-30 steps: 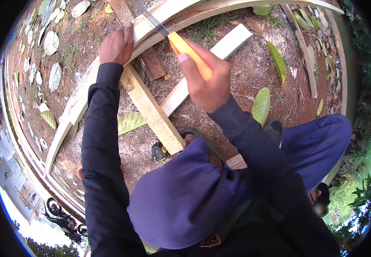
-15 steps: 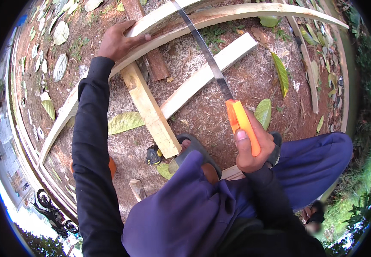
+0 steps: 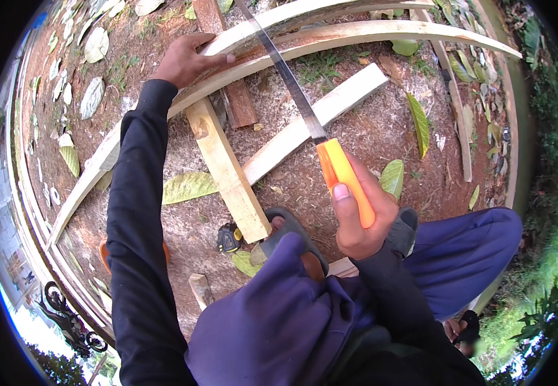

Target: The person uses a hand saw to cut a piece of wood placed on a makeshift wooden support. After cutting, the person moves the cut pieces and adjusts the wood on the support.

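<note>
My right hand (image 3: 364, 209) is wrapped round the orange and yellow handle of a handsaw (image 3: 292, 93). Its long blade points up and to the left, lying across a pale wooden beam (image 3: 350, 31) at the top of the view. My left hand (image 3: 192, 59) grips that beam left of the blade, thumb on the near side and fingers toward the far side. The far end of the blade runs to the upper edge of the picture. Beneath the beam, a squared timber (image 3: 227, 170) comes toward my foot.
Another pale board (image 3: 350, 93) lies slantwise on the soil, near a reddish-brown plank (image 3: 239, 106). A black and yellow tape measure (image 3: 229, 238) rests beside my sandal (image 3: 314, 248). Leaves and sawdust are scattered around. A motorbike (image 3: 70, 321) stands at the far left.
My right hand and the saw have moved up and to the left, with more blade pushed across the beam. My left hand keeps its hold on the wood.
</note>
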{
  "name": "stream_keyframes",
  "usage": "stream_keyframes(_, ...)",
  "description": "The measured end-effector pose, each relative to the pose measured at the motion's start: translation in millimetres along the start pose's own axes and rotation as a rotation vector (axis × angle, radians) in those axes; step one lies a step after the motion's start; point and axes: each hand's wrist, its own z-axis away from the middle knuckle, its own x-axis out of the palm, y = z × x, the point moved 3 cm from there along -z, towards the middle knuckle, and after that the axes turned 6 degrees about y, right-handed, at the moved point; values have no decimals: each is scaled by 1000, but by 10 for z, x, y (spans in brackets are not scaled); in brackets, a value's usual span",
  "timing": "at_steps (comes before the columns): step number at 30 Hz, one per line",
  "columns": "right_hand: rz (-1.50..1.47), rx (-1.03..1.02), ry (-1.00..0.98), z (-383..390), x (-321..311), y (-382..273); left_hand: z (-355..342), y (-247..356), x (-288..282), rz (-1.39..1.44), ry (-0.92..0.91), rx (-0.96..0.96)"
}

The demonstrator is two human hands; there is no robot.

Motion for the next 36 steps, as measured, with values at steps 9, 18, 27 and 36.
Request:
stream_keyframes(9,-48,140,4,19,227,150,251,200,207,-232,229,69)
stream_keyframes(18,79,133,-71,312,45,6,209,229,257,-433,43,-84)
stream_keyframes(27,-76,16,58,-1120,1085,269,145,294,244,-408,98,-32)
stream_keyframes(36,28,29,-19,-181,406,191,216,249,218,-393,124,-68)
